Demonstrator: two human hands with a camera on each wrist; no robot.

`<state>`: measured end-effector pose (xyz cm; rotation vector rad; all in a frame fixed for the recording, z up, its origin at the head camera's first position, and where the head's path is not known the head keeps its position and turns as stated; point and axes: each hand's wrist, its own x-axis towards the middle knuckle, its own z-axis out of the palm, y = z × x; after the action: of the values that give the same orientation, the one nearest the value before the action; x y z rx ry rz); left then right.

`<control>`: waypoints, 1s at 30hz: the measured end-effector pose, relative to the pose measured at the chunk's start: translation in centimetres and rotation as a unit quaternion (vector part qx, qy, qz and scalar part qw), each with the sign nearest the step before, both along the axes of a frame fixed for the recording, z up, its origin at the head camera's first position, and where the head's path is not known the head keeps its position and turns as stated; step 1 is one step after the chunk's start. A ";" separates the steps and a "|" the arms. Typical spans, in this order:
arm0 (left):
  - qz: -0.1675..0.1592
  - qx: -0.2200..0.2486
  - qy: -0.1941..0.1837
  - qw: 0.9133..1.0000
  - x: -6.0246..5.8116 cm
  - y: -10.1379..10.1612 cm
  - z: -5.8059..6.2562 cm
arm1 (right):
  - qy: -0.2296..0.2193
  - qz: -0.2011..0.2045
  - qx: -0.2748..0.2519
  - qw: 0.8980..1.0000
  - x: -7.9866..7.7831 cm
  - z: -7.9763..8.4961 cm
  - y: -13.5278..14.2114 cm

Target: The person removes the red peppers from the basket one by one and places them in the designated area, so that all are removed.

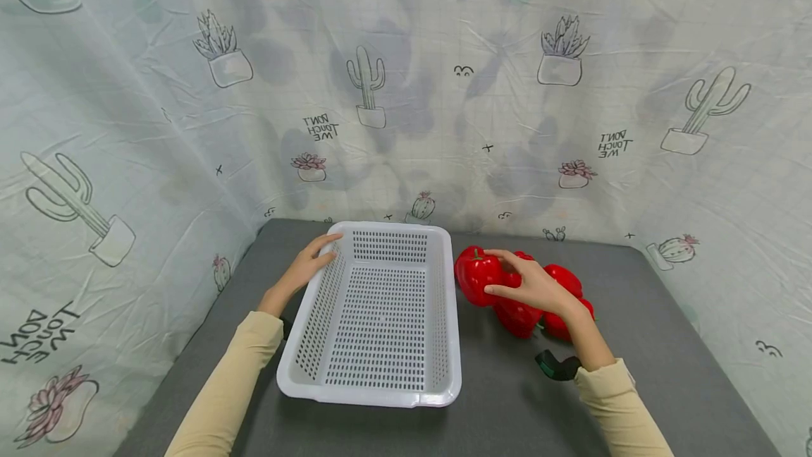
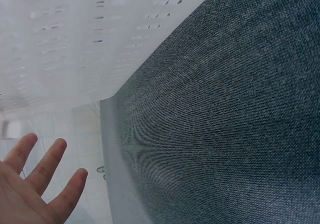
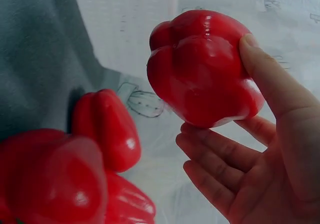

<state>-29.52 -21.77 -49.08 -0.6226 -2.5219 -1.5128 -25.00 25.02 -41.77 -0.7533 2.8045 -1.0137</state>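
Note:
A white perforated plastic basket (image 1: 380, 396) sits in the middle of the grey table. My left hand (image 1: 309, 264) is at its far left rim; in the left wrist view, several fingers (image 2: 47, 169) are spread and fairly straight beside the basket's outer wall (image 2: 65, 48). To the right of the basket my right hand (image 1: 536, 286) pinches a glossy red bell pepper (image 1: 476, 277) between thumb and fingers. The right wrist view shows this pepper (image 3: 200, 68) held up above the others. Beneath and behind the hand lie several more red bell peppers (image 1: 519, 317), partly hidden by it.
The grey tabletop (image 1: 501, 400) runs around the basket and the peppers. A pale curtain (image 1: 419, 90) printed with cactus drawings encloses the back and both sides. A dark band with a camera (image 1: 558, 365) is on the right wrist.

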 end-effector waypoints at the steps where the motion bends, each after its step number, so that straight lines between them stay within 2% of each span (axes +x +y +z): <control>1: 0.001 0.000 -0.004 1.000 0.0 0.0 0.0 | 0.000 -0.003 0.003 1.000 0.0 -0.2 0.1; 5: 0.010 -0.011 -0.034 0.999 0.1 0.2 0.5 | 0.002 -0.012 0.012 1.000 -0.1 -0.9 0.3; 10: 0.001 -0.009 -0.053 0.999 1.2 0.8 2.5 | 0.007 -0.005 0.016 1.000 -0.4 -1.8 0.2; 13: -0.003 -0.006 -0.055 0.998 1.7 1.1 3.2 | 0.022 0.007 0.028 0.999 -0.7 -2.3 0.1; 14: -0.003 -0.006 -0.054 0.998 1.7 1.1 3.2 | 0.031 0.011 0.034 0.999 -0.7 -2.5 0.0; 21: 0.010 -0.030 -0.036 0.999 0.0 0.1 0.7 | 0.082 0.019 0.088 0.993 -1.2 -3.7 -0.5; 30: 0.011 -0.009 -0.034 0.999 -0.3 0.1 0.3 | 0.104 0.016 0.129 0.986 -1.3 -4.4 -1.1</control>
<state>-29.84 -21.67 -48.78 -0.5527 -2.5865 -1.5297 -26.28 23.97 -46.14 -0.9124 3.0044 -0.5787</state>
